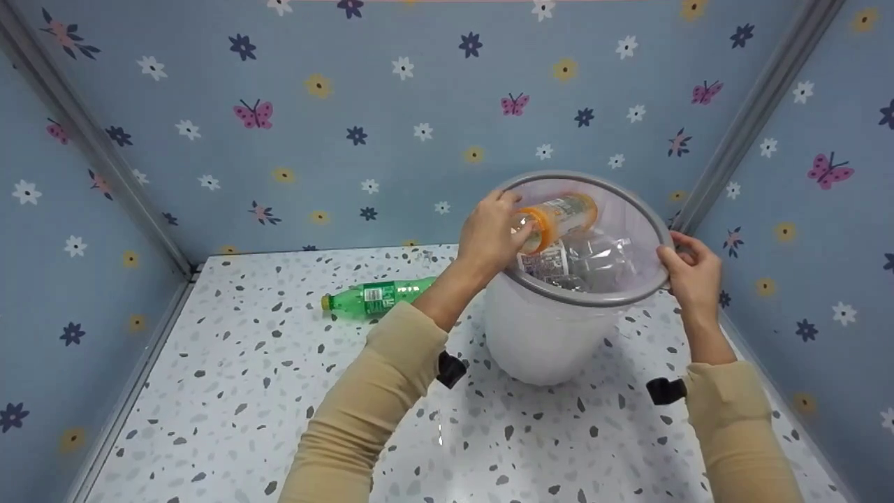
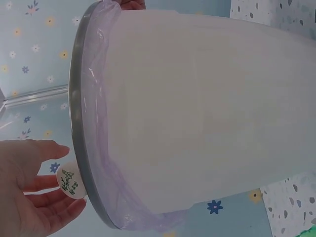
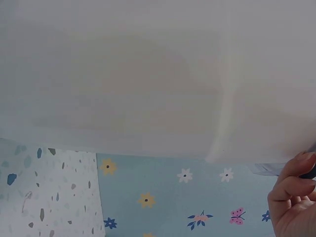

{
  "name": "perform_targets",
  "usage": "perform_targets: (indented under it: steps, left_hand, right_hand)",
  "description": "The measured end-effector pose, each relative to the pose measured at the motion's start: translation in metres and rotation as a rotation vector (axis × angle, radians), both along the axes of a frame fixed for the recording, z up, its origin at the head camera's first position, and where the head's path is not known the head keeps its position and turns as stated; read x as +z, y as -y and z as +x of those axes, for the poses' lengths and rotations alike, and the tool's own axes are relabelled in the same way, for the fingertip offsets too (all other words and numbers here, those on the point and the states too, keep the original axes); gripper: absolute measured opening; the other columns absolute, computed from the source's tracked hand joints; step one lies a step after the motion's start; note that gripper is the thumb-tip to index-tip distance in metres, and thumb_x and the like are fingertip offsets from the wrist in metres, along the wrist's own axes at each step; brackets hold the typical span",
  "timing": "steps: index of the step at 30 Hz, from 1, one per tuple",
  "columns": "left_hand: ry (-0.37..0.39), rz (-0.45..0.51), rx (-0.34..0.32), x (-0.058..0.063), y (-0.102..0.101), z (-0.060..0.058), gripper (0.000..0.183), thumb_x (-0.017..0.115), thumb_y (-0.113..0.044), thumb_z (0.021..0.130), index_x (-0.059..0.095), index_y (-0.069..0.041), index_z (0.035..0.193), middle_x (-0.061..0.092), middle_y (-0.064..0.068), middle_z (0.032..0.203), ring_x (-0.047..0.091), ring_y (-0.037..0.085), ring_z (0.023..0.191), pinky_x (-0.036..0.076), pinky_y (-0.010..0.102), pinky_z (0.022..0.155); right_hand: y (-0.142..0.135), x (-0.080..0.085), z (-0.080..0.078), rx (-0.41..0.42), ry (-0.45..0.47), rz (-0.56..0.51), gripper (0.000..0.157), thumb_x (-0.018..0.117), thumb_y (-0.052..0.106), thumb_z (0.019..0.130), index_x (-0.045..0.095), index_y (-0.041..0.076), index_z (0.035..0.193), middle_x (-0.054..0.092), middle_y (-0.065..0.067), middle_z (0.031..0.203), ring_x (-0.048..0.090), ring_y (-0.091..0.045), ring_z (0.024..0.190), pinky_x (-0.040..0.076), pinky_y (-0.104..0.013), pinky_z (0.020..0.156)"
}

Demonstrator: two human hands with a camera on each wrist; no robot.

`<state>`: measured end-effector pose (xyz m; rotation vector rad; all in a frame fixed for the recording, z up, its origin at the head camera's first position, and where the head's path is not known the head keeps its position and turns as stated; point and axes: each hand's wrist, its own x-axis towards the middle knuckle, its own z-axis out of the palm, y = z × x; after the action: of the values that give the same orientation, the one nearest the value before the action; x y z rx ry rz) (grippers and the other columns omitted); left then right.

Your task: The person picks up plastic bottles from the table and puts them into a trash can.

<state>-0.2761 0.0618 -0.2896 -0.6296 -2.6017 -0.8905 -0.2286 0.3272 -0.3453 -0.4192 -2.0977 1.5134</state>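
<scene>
A white trash bin (image 1: 552, 342) with a grey rim and a thin liner stands tilted in front of me. My left hand (image 1: 490, 234) is at its left rim, with thumb and fingers around the cap end of a clear plastic bottle (image 1: 569, 211) with orange bands. That bottle slants into the bin's mouth; its white cap (image 2: 71, 180) with green print shows among the fingers in the left wrist view. My right hand (image 1: 691, 269) pinches the rim on the right side. Inside the bin lie clear plastic bottles (image 1: 604, 258).
A green plastic bottle (image 1: 370, 299) with a yellow cap lies on the speckled white tabletop (image 1: 230, 391), left of the bin and partly behind my left forearm. Blue flower-patterned panels (image 1: 391, 133) enclose the back and both sides.
</scene>
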Motion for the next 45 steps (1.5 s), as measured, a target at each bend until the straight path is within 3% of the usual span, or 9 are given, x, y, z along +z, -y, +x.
perform_targets:
  steps: [13, 22, 30, 37, 45]
  left_hand:
    - [-0.093, 0.162, -0.005, -0.008, 0.027, 0.007, 0.030, 0.061, -0.021, 0.084, 0.060, -0.003, 0.108, 0.059, 0.009, 0.100, 0.056, 0.018, 0.091, 0.046, 0.025, 0.076]
    - [-0.159, 0.223, 0.046, -0.024, 0.054, 0.003, 0.027, 0.061, -0.019, 0.083, 0.061, -0.002, 0.105, 0.060, 0.009, 0.096, 0.056, 0.019, 0.089, 0.046, 0.026, 0.076]
    - [-0.168, 0.262, 0.092, -0.061, 0.082, -0.013, 0.025, 0.061, -0.016, 0.083, 0.061, 0.000, 0.104, 0.060, 0.011, 0.093, 0.055, 0.023, 0.087, 0.045, 0.032, 0.074]
    - [-0.073, 0.207, 0.088, -0.090, 0.103, -0.031, 0.029, 0.060, -0.013, 0.084, 0.058, 0.002, 0.108, 0.057, 0.014, 0.101, 0.053, 0.027, 0.094, 0.044, 0.036, 0.078]
    - [0.059, 0.109, 0.140, -0.130, 0.127, -0.044, 0.036, 0.060, -0.013, 0.083, 0.053, 0.001, 0.116, 0.051, 0.017, 0.110, 0.051, 0.028, 0.098, 0.044, 0.039, 0.079]
  right_hand:
    - [0.003, 0.000, 0.003, -0.007, 0.009, -0.002, 0.037, 0.056, 0.014, 0.084, 0.053, 0.003, 0.120, 0.054, 0.005, 0.063, 0.043, -0.003, 0.042, 0.035, -0.015, 0.038]
    - [0.003, -0.001, 0.004, -0.008, 0.011, -0.016, 0.038, 0.056, 0.013, 0.083, 0.052, 0.002, 0.120, 0.055, 0.006, 0.062, 0.042, -0.002, 0.041, 0.034, -0.014, 0.038]
    - [0.001, 0.000, 0.003, 0.000, 0.011, 0.015, 0.039, 0.056, 0.016, 0.084, 0.052, 0.002, 0.120, 0.056, 0.008, 0.061, 0.043, -0.002, 0.040, 0.034, -0.015, 0.037]
    - [0.002, 0.000, 0.003, -0.001, 0.004, 0.011, 0.040, 0.056, 0.016, 0.084, 0.052, 0.002, 0.121, 0.056, 0.007, 0.062, 0.044, -0.002, 0.042, 0.035, -0.014, 0.038]
    - [0.001, -0.001, 0.003, -0.002, 0.000, -0.002, 0.039, 0.057, 0.015, 0.084, 0.052, 0.002, 0.121, 0.056, 0.006, 0.063, 0.045, -0.002, 0.043, 0.036, -0.014, 0.038]
